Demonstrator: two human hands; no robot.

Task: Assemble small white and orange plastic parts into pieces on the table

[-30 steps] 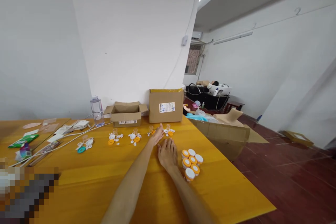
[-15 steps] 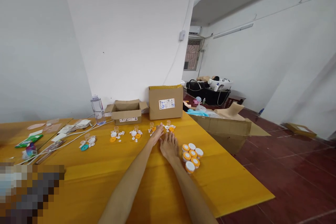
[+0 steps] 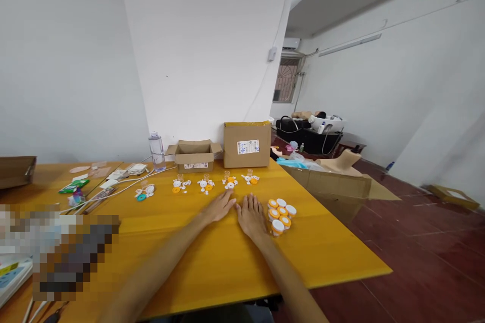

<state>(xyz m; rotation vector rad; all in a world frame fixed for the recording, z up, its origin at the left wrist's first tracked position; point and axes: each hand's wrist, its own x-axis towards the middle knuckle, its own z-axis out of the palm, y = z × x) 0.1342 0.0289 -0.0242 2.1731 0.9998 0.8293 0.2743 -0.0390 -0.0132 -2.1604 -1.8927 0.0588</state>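
My left hand point(image 3: 220, 207) rests on the yellow tabletop with its fingers stretched out, just below a small pile of white and orange plastic parts point(image 3: 230, 181). Beside it my right hand point(image 3: 251, 215) lies flat, holding nothing. To its right, close by, stands a cluster of small round containers point(image 3: 281, 211) with orange and white lids. Similar piles continue in a row: white and orange parts point(image 3: 250, 178) at the right, more parts point(image 3: 206, 184) left of my hand, another pile point(image 3: 178, 185), and one with a teal ring point(image 3: 142, 196) farther left.
An open cardboard box point(image 3: 195, 154) and a closed carton point(image 3: 247, 146) stand at the wall. Left of them are a clear bottle point(image 3: 156, 151), white cables point(image 3: 137, 168) and a green packet point(image 3: 74, 185). A large carton point(image 3: 329, 186) sits past the table's right edge.
My left hand has drawn back from the piles toward me and to the left. My right hand has also come back slightly. The view has turned a little to the left.
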